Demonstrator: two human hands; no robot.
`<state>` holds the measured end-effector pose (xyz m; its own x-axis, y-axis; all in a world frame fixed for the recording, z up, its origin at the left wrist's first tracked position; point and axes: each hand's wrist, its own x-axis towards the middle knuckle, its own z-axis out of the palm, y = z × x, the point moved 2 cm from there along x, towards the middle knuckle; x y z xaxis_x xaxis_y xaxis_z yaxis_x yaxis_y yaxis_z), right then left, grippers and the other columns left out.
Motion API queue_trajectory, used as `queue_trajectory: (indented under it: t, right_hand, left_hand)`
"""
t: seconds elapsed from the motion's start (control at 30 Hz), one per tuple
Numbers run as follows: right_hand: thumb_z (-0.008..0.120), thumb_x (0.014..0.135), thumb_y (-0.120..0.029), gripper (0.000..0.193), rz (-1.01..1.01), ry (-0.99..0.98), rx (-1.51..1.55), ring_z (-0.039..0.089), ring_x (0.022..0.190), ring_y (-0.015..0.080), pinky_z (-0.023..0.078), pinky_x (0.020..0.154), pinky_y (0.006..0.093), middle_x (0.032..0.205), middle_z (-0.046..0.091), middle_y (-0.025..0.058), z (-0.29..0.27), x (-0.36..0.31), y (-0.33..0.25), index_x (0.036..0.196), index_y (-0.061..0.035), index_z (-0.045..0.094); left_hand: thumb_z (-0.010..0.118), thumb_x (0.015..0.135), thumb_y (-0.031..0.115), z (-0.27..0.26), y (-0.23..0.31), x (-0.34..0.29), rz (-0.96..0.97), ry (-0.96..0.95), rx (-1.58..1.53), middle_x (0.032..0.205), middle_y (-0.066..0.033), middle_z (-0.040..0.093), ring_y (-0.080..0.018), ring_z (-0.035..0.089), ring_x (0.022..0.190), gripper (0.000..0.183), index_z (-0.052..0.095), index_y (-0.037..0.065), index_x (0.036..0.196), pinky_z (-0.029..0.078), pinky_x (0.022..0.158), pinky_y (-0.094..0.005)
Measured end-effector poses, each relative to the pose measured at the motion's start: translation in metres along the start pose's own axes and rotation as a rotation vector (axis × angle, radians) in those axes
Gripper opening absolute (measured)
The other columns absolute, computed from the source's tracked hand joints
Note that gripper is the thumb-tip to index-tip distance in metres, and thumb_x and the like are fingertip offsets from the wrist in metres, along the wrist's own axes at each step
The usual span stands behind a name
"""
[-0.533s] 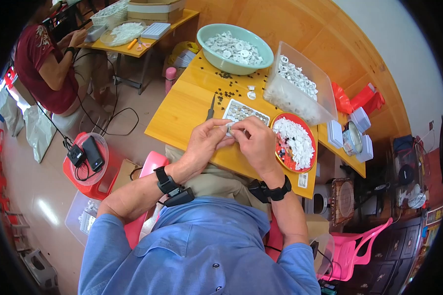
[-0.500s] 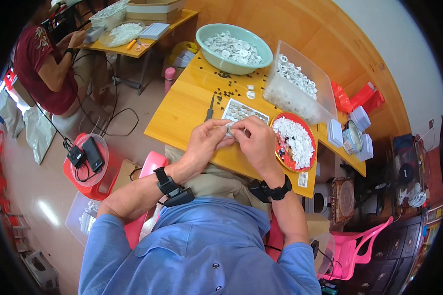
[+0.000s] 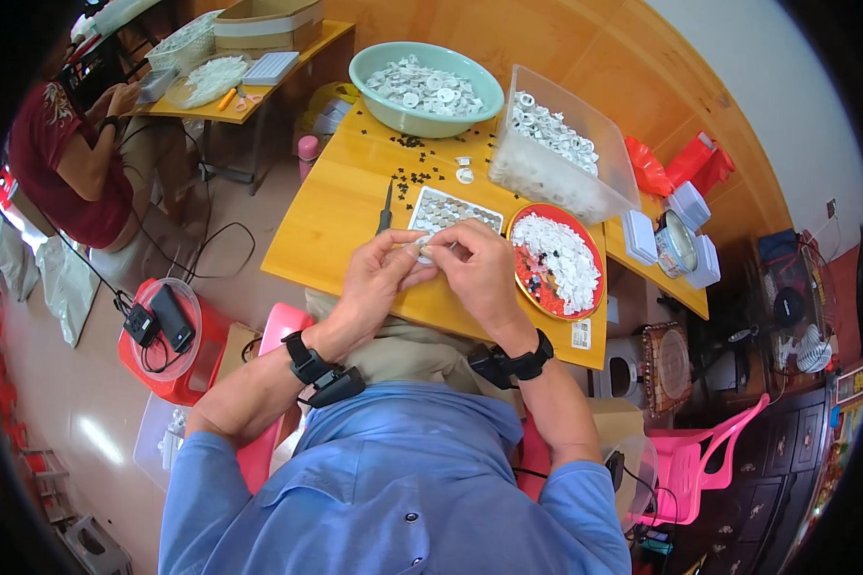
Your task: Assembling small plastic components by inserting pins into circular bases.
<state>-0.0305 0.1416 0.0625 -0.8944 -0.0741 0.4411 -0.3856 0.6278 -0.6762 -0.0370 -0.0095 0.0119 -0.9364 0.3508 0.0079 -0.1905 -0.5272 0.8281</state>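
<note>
My left hand (image 3: 382, 274) and my right hand (image 3: 478, 271) meet over the near edge of the table. Thumbs and forefingers of both pinch one small whitish part (image 3: 425, 251), mostly covered by the fingertips. Just beyond them lies a white tray (image 3: 457, 212) with rows of small round pieces. Left of the tray rests a dark, slim-handled tool (image 3: 385, 213). By my right hand sits a round red tray (image 3: 599, 273) heaped with small white parts, some black and red bits among them.
Behind stand a green basin (image 3: 494, 101) and a clear plastic bin (image 3: 594, 199), both full of white parts. Tiny black pieces (image 3: 414, 178) are scattered on the yellow table (image 3: 307, 225). At far left a person in a maroon shirt (image 3: 53, 163) works at another table.
The view has swung a little, so the table and my hands appear farther left. Both hands stay together, still pinching the small part.
</note>
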Motion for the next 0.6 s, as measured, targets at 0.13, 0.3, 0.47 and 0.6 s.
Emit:
queue_trajectory:
  t: [0.13, 0.3, 0.47, 0.6]
  right_hand:
    - [0.071, 0.08, -0.006, 0.007, -0.157, 0.059, -0.014, 0.066, 0.07, 0.025, 0.052, 0.061, 0.032, 0.083, 0.066, 0.0096, 0.005, -0.0021, 0.0048, 0.087, -0.0024, 0.07]
    - [0.07, 0.082, -0.005, 0.008, -0.237, 0.076, -0.01, 0.067, 0.073, 0.0269, 0.052, 0.063, 0.033, 0.085, 0.067, 0.0112, 0.0097, -0.0039, 0.0056, 0.089, -0.002, 0.071]
    - [0.07, 0.082, -0.005, 0.007, -0.028, 0.037, 0.063, 0.068, 0.072, 0.0246, 0.053, 0.063, 0.0321, 0.086, 0.067, 0.0113, 0.0084, -0.0036, 0.0025, 0.089, -0.0024, 0.071]
    - [0.07, 0.082, -0.006, 0.007, -0.014, 0.04, 0.007, 0.068, 0.069, 0.0228, 0.052, 0.063, 0.0311, 0.086, 0.067, 0.0107, 0.0085, -0.0034, -0.0015, 0.088, -0.0022, 0.07]
  left_hand:
    - [0.048, 0.104, 0.011, 0.0001, 0.0003, -0.001, -0.032, 0.016, -0.065, 0.117, -0.0128, 0.063, -0.0176, 0.065, 0.106, 0.023, 0.054, -0.003, 0.122, 0.055, 0.096, -0.0308]
    - [0.048, 0.104, 0.011, -0.0008, -0.0004, 0.0007, -0.055, 0.069, -0.12, 0.117, -0.0128, 0.063, -0.0179, 0.065, 0.105, 0.023, 0.054, -0.002, 0.121, 0.055, 0.096, -0.0301]
    - [0.048, 0.103, 0.008, -0.0037, -0.0073, 0.0018, 0.001, 0.04, -0.093, 0.116, -0.0133, 0.063, -0.0176, 0.065, 0.104, 0.022, 0.054, -0.004, 0.121, 0.056, 0.094, -0.0298]
    - [0.048, 0.103, 0.007, -0.002, -0.0069, 0.0005, 0.043, 0.042, -0.073, 0.117, -0.0134, 0.062, -0.0173, 0.065, 0.104, 0.021, 0.054, -0.004, 0.12, 0.056, 0.092, -0.0292]
